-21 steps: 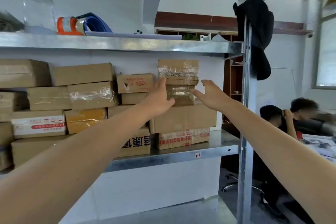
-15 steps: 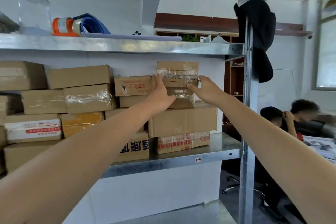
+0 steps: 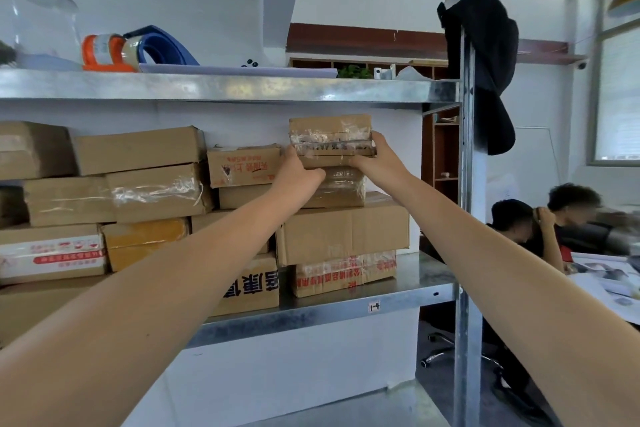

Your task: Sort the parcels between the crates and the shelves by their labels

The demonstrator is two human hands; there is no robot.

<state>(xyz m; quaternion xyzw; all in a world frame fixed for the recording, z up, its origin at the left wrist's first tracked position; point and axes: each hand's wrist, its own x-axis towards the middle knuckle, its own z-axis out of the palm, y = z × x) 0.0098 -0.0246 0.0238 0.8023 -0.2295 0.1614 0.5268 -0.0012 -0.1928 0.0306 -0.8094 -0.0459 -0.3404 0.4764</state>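
Observation:
A small taped cardboard parcel (image 3: 329, 135) tops the right-hand stack on the metal shelf (image 3: 346, 312). My left hand (image 3: 298, 172) grips its lower left edge and my right hand (image 3: 375, 158) grips its right side, thumb along the box's end. Directly under it lies another taped parcel (image 3: 341, 189), then a larger plain carton (image 3: 346, 236) and a red-printed box (image 3: 346, 274). Several more brown parcels (image 3: 138, 149) fill the shelf to the left.
The upper shelf (image 3: 242, 88) carries tape rolls (image 3: 104, 52) and a clear container (image 3: 43, 24). A steel upright (image 3: 467, 253) with a black garment (image 3: 485, 80) hanging on it stands right of the stack. Two people (image 3: 540, 218) sit at a table beyond.
Both hands reached forward from in front of the stack and closed on the sides of the top parcel. The camera also moved closer to the shelf.

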